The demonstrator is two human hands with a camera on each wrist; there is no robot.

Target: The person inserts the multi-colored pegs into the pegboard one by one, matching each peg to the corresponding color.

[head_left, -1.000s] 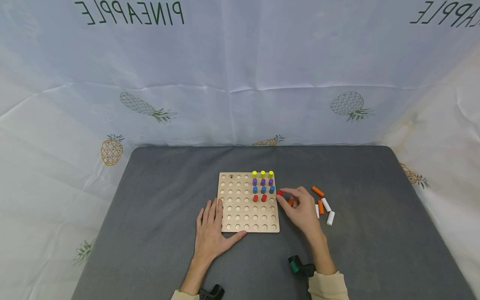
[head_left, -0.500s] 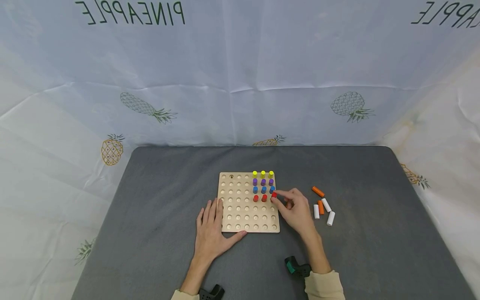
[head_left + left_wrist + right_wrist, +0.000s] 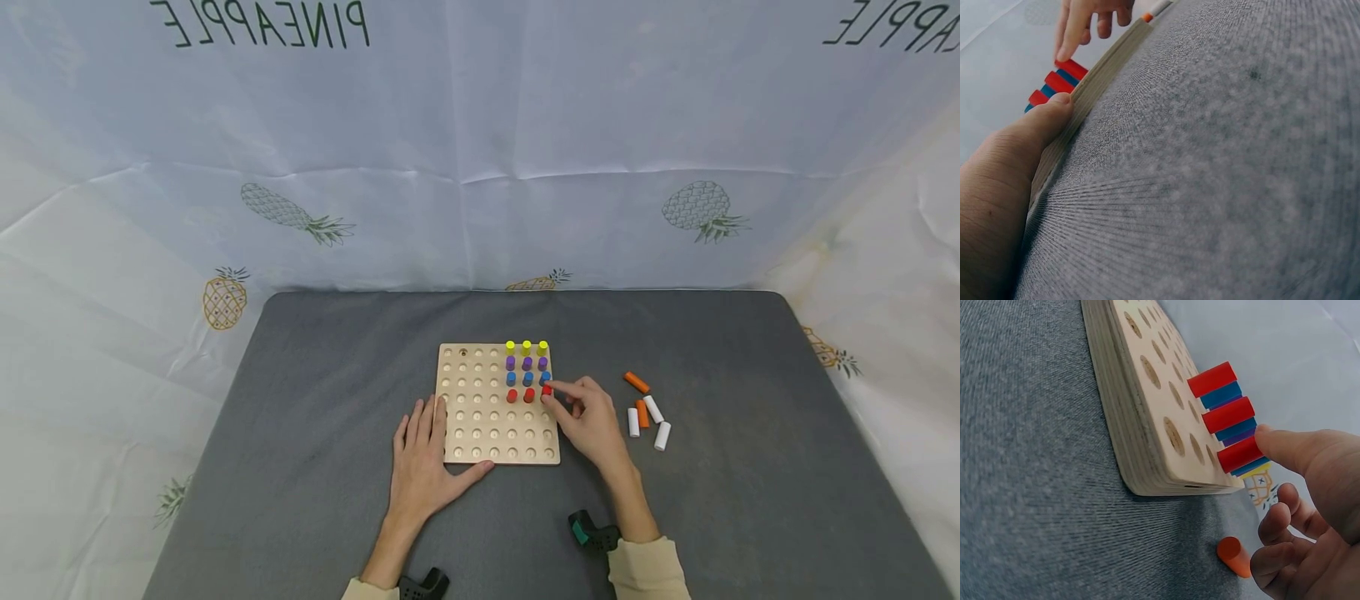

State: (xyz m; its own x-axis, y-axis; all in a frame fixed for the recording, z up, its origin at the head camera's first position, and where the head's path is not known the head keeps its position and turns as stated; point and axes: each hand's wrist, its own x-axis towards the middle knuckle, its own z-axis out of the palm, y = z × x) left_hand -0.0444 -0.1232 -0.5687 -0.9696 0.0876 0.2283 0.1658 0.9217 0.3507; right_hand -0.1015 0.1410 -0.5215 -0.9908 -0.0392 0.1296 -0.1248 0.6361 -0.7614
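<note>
A square wooden pegboard (image 3: 476, 425) lies on the table, rows of round holes across it. My left hand (image 3: 422, 471) is spread at its left side, fingers along the left edge and thumb at the front edge. At the board's right edge, my right hand (image 3: 596, 421) pinches a red peg (image 3: 1239, 454) between thumb and index finger. This peg stands upright in line with two other red pegs (image 3: 529, 396). Behind them rise rows of blue pegs (image 3: 528, 379), purple pegs (image 3: 527, 364) and yellow pegs (image 3: 527, 347), three to a row.
To the right of the board lie loose white pegs (image 3: 661, 436) and orange pegs (image 3: 637, 382). In the right wrist view, one orange peg (image 3: 1233, 553) is close under my curled fingers. Dark cloth covers the table (image 3: 322, 375); a pineapple-print curtain (image 3: 480, 233) hangs behind.
My right hand has moved left with the red peg, from beside the board to the right end of the red row. The left hand has stayed in place.
</note>
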